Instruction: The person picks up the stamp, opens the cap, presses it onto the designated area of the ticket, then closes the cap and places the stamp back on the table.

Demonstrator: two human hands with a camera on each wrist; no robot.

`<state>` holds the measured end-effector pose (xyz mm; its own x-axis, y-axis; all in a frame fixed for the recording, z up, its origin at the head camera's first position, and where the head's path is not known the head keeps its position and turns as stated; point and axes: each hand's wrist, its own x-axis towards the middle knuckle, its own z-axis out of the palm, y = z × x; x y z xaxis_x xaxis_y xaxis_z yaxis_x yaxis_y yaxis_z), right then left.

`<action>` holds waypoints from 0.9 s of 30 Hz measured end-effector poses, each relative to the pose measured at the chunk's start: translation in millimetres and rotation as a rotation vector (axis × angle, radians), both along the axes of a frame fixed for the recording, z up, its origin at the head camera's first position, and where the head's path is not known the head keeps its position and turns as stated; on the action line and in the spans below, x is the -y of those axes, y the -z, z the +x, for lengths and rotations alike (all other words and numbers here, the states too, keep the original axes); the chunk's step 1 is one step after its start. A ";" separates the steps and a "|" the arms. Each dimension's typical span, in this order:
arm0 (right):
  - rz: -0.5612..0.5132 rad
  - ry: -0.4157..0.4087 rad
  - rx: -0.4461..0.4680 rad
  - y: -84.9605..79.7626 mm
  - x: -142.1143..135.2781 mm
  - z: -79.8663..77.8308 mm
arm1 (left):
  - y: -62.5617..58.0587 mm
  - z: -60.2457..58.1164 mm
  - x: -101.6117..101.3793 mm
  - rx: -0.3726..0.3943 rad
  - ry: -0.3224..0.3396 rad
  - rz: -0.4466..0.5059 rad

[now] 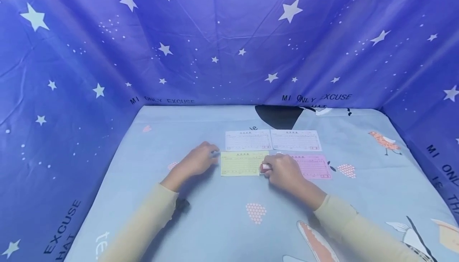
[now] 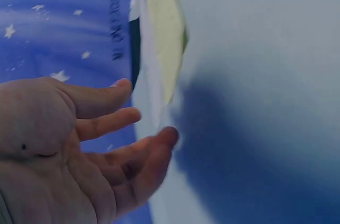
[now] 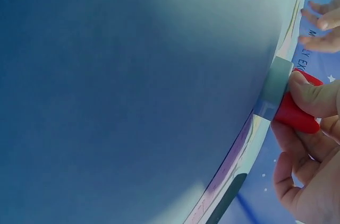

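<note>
My right hand (image 1: 285,172) pinches a small stamp (image 1: 264,168) with a red handle and a pale grey base, thumb on one side and fingers on the other in the right wrist view. The stamp's base overlaps the lower right corner of a yellow printed slip (image 1: 242,164). Partly behind the right hand lies a pink slip (image 1: 317,167). My left hand (image 1: 201,158) hovers just left of the yellow slip, its fingers loosely bent with nothing between them in the left wrist view. Two white slips (image 1: 247,140) lie side by side behind the coloured ones.
A light blue printed cloth (image 1: 215,222) with hearts, birds and letters covers the table. Behind it and along both sides hangs a blue curtain (image 1: 201,34) with white stars. A black printed shape (image 1: 279,116) shows at the cloth's back edge.
</note>
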<state>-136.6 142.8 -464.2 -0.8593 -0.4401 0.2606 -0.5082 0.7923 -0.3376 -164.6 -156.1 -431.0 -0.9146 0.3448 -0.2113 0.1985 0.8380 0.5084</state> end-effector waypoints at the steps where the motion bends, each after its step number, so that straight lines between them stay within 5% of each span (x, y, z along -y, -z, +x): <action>1: 0.003 0.001 0.005 -0.1 0.0 -0.4 | -3.6 3.1 5.7 -0.020 0.006 -0.031; 5: 0.014 0.018 0.029 -1.2 0.4 -1.8 | -14.6 15.9 31.8 -0.098 0.028 -0.144; 13: 0.022 0.018 0.073 -1.8 0.6 -2.1 | -19.8 52.6 84.1 -0.098 -0.030 -0.303; 22: -0.027 -0.004 0.126 -5.8 -0.8 1.7 | -10.5 91.5 117.9 -0.012 -0.071 -0.293; 27: -0.041 -0.023 0.128 -7.9 -2.5 3.0 | -2.9 106.9 123.4 -0.095 -0.054 -0.256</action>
